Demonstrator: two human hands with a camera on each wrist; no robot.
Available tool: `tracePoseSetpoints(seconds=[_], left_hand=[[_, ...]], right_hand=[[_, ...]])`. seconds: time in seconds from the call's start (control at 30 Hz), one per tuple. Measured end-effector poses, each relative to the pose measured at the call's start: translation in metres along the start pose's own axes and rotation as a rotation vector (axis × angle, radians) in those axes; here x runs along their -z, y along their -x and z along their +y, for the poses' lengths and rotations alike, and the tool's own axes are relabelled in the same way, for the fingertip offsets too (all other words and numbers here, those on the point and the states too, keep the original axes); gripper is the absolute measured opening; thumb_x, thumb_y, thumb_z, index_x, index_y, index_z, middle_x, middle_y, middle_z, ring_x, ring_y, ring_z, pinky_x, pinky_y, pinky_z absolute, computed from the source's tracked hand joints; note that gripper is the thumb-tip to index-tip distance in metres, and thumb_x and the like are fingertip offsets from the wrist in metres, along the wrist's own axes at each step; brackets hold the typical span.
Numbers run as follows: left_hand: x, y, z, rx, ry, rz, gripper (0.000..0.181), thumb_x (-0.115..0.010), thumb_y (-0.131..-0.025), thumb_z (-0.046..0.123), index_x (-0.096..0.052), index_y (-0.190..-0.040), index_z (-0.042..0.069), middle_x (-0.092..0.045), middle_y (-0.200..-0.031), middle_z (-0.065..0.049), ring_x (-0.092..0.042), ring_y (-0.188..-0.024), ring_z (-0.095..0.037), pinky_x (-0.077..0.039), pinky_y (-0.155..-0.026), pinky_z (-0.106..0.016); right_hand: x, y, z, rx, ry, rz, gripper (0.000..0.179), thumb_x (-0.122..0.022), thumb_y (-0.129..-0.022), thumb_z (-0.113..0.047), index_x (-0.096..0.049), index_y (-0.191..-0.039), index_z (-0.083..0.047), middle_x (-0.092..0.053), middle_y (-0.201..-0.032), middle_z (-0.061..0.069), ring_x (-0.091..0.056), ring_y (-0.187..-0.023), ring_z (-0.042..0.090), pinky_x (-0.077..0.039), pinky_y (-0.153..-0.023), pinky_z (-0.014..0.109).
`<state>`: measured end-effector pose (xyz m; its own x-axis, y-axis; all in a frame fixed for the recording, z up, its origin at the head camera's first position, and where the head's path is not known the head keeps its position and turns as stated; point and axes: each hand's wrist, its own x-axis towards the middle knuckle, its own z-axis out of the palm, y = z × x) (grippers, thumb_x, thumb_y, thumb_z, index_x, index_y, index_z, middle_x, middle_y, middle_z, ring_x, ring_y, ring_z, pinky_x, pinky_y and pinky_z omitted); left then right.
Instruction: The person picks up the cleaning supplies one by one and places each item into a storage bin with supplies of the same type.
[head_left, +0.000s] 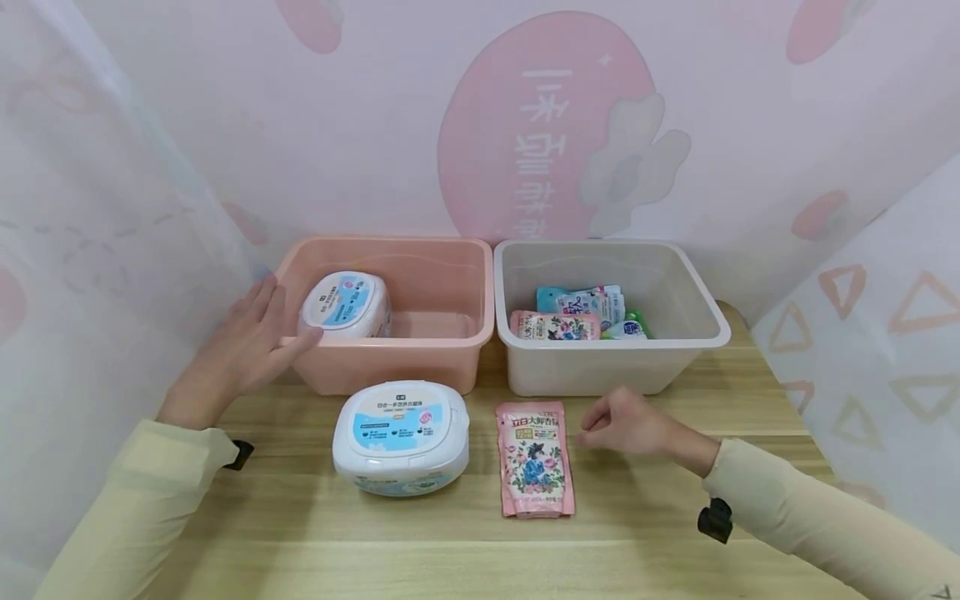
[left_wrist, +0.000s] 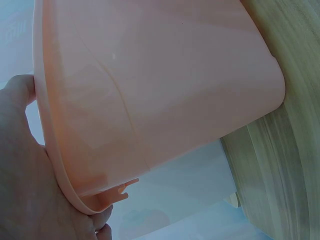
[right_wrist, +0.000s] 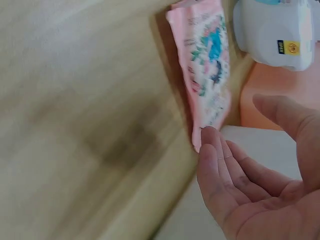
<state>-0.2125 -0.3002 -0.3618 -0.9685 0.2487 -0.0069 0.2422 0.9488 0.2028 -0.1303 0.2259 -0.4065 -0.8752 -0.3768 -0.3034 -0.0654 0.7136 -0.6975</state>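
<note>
My left hand (head_left: 247, 342) rests on the left corner of the pink bin (head_left: 405, 367), its thumb along the front rim and its fingers reaching up the left side. In the left wrist view, the bin's outer wall (left_wrist: 165, 85) fills most of the frame. My right hand (head_left: 630, 423) hovers just right of a pink floral pouch (head_left: 534, 467) lying flat on the table. Thumb and fingers (right_wrist: 215, 175) stand apart with nothing between them in the right wrist view. Left of the pouch stands a white lidded tub (head_left: 401, 442) with a blue label.
Inside the pink bin sits a similar white tub (head_left: 345, 304). The grey-white bin (head_left: 592, 371) beside it holds several pouches, including a pink floral one (head_left: 555, 326) and a blue-white one (head_left: 585, 302). A printed curtain (head_left: 375, 125) hangs behind the wooden table (head_left: 315, 550).
</note>
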Motion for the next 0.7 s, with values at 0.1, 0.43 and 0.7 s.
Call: tracePoseSetpoints(seconds=[0.1, 0.43, 0.7], left_hand=[[-0.001, 0.000, -0.001, -0.001, -0.002, 0.001, 0.104, -0.038, -0.105, 0.068, 0.002, -0.166, -0.007, 0.000, -0.173, -0.037, -0.006, -0.161, -0.055, -0.013, -0.127, -0.073], [-0.001, 0.001, -0.002, 0.003, 0.004, -0.011, 0.105, -0.037, -0.105, 0.068, 0.005, -0.166, -0.008, 0.003, -0.173, -0.036, -0.004, -0.161, -0.055, -0.012, -0.126, -0.074], [0.000, 0.002, 0.000, -0.007, 0.027, 0.011, 0.105, -0.040, -0.105, 0.067, 0.001, -0.166, -0.007, -0.001, -0.173, -0.036, -0.006, -0.161, -0.055, -0.014, -0.126, -0.073]], right_hand=[[-0.009, -0.004, 0.005, -0.025, -0.019, 0.006, 0.020, -0.083, -0.090, -0.020, -0.081, -0.097, -0.002, -0.077, -0.082, 0.005, -0.062, -0.072, 0.010, -0.050, -0.063, 0.023], [-0.034, -0.013, 0.013, -0.087, -0.056, 0.021, 0.017, -0.086, -0.088, -0.026, -0.083, -0.082, -0.011, -0.075, -0.072, 0.004, -0.054, -0.063, 0.009, -0.042, -0.056, 0.023], [-0.046, -0.020, 0.010, -0.171, -0.067, 0.028, 0.035, -0.087, -0.087, -0.034, -0.076, -0.068, -0.007, -0.066, -0.059, 0.002, -0.048, -0.054, 0.008, -0.034, -0.051, 0.021]])
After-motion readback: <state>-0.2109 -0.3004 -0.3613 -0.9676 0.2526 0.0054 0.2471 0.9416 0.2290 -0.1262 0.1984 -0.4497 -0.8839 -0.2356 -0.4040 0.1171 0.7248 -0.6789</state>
